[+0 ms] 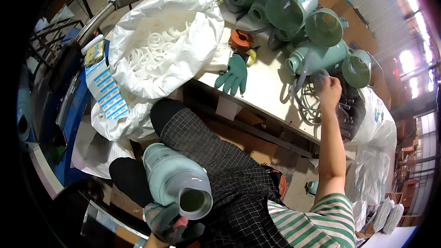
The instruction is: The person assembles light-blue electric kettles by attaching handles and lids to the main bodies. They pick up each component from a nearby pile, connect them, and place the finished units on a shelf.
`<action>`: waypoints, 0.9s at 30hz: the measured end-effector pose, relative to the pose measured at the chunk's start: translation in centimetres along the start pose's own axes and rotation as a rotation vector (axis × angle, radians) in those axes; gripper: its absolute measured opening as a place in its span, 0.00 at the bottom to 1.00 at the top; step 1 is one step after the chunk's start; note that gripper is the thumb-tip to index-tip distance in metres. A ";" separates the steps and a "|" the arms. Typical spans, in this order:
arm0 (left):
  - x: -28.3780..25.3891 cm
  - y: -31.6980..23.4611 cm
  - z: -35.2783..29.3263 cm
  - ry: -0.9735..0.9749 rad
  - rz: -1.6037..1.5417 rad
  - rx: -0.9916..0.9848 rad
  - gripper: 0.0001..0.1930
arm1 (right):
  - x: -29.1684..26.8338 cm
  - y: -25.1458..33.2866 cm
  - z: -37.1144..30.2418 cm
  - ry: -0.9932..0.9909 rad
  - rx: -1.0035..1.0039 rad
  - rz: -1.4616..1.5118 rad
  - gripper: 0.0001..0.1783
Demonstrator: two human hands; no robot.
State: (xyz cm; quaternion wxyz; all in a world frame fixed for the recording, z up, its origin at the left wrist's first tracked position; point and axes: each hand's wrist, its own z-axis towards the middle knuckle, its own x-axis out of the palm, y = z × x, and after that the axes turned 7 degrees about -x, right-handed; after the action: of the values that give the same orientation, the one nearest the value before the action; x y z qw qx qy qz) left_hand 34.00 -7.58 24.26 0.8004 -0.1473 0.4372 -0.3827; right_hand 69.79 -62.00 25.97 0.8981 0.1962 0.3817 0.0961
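Note:
My left hand (pixel 167 222), in a grey-green glove with a bare fingertip showing, grips a pale green plastic jug body (pixel 167 170) by its open neck. The jug lies tilted across my lap, its round mouth facing me. Out at the right of the table, my bare right hand (pixel 330 93) closes its fingers on a grey plastic loop (pixel 317 77). Under that hand lies a heap of grey loops (pixel 308 105); part of it spills from a bag and my hand hides some. Just beyond stands a cluster of green jug bodies (pixel 287 11), several with grey loops attached.
A white sack (pixel 121 32) full of white rings (pixel 158 48) stands left of the table (pixel 271 76). An empty green glove (pixel 233 76) and an orange tape roll (pixel 241 40) lie on the tabletop. A blue-striped label sheet (pixel 108 93) hangs beside the sack. Clear plastic bags (pixel 374 119) bulge at the right.

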 end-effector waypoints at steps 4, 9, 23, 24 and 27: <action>-1.2 1.2 0.1 -0.144 0.101 -0.039 0.26 | -3.7 7.9 -1.1 0.253 -0.223 -0.318 0.12; -2.1 3.3 7.1 -0.349 0.349 -0.410 0.30 | -4.1 22.0 -7.6 0.284 -0.606 0.199 0.12; -4.4 8.8 2.5 -0.944 -0.720 -0.753 0.14 | -1.8 35.8 -23.9 0.961 -1.357 1.392 0.38; -3.1 8.5 2.5 -0.855 -0.678 -0.687 0.17 | -1.1 35.4 -24.0 1.015 -1.157 1.524 0.39; 0.1 7.2 2.6 -1.015 -1.108 -1.049 0.19 | 0.9 34.1 -23.1 0.983 -0.987 1.603 0.47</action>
State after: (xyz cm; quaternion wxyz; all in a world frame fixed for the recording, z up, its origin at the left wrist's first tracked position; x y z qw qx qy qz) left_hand 39.63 -3.12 21.64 0.4291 -0.8310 0.0175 -0.3536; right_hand 52.90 -24.46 25.31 0.2994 -0.0563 0.3806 0.8731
